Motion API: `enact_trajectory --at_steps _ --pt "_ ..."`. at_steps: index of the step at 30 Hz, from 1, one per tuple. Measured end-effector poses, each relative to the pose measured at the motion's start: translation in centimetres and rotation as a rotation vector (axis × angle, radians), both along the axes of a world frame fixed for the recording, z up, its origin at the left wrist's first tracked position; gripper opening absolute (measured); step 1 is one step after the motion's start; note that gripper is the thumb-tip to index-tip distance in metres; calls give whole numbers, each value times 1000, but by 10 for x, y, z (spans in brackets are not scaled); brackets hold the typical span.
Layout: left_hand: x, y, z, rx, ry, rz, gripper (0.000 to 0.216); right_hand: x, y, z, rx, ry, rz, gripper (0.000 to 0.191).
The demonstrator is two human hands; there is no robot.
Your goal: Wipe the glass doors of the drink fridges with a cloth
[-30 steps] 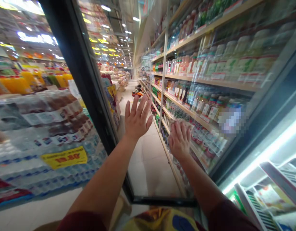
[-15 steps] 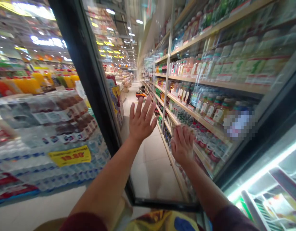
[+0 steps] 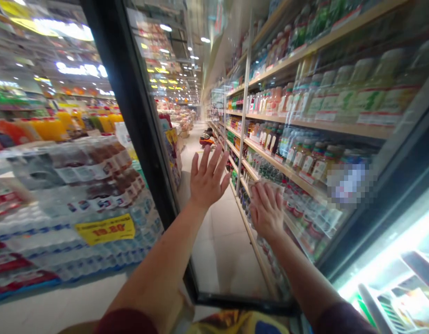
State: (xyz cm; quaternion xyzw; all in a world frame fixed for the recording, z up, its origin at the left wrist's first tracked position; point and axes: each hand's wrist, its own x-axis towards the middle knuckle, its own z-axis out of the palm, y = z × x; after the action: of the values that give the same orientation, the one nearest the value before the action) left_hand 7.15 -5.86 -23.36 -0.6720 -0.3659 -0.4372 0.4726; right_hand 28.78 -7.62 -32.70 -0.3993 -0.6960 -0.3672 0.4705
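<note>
My left hand (image 3: 209, 178) lies with fingers spread against the glass door (image 3: 231, 260), palm towards the pane. To its right and a little lower, my right hand (image 3: 267, 208) presses a pale cloth (image 3: 280, 188) flat on the same glass. Only the cloth's edges show around the fingertips; the palm covers the rest. The door stands swung out, with a dark frame (image 3: 138, 106) along its left side and bottom. Both forearms reach up from the lower edge of the view.
Stacked packs of bottled drinks (image 3: 78, 185) with a yellow price sign (image 3: 106, 229) stand left of the door. Shelves of bottles (image 3: 305, 157) show in the glass, seen through it or mirrored. A lit cooler (image 3: 406, 292) is at lower right. Yellow patterned material (image 3: 235, 322) lies below.
The whole view has shifted slightly, so everything sits a little further right and lower. Both hands remain in nearly the same places on the glass.
</note>
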Motion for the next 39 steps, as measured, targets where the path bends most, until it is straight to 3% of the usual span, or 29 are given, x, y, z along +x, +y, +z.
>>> enact_trajectory --at_steps 4,6,9,13,15,19,21,25,28,32,35,39 --pt "1 0 -1 13 -7 -16 62 35 7 34 64 302 -69 63" --pt "1 0 -1 2 -13 -23 62 37 10 45 87 401 -89 63" --pt "1 -1 -1 -25 -24 -36 63 12 6 27 37 320 -91 65" --pt "0 -1 0 -6 -8 -30 64 -9 -5 -14 -91 -25 19 68" --pt "0 -1 0 -9 -6 -27 63 5 -4 -9 -61 9 6 66" --pt "1 0 0 -7 -18 -34 63 39 7 34 55 333 -73 65" --pt "1 0 -1 -2 -17 -29 62 37 10 40 73 390 -90 64" --pt "1 1 0 -15 -16 -27 61 11 2 2 -21 156 -67 66" --pt "1 0 -1 -2 -11 -30 63 14 -2 -20 -50 -8 -29 68" --pt "2 1 -2 -29 -24 -28 62 38 6 10 48 211 -85 67" --pt "2 1 -3 -70 -48 -40 60 31 10 27 57 323 -105 65" --pt "4 -1 -2 -55 -39 -42 63 4 1 -2 -42 129 -51 67"
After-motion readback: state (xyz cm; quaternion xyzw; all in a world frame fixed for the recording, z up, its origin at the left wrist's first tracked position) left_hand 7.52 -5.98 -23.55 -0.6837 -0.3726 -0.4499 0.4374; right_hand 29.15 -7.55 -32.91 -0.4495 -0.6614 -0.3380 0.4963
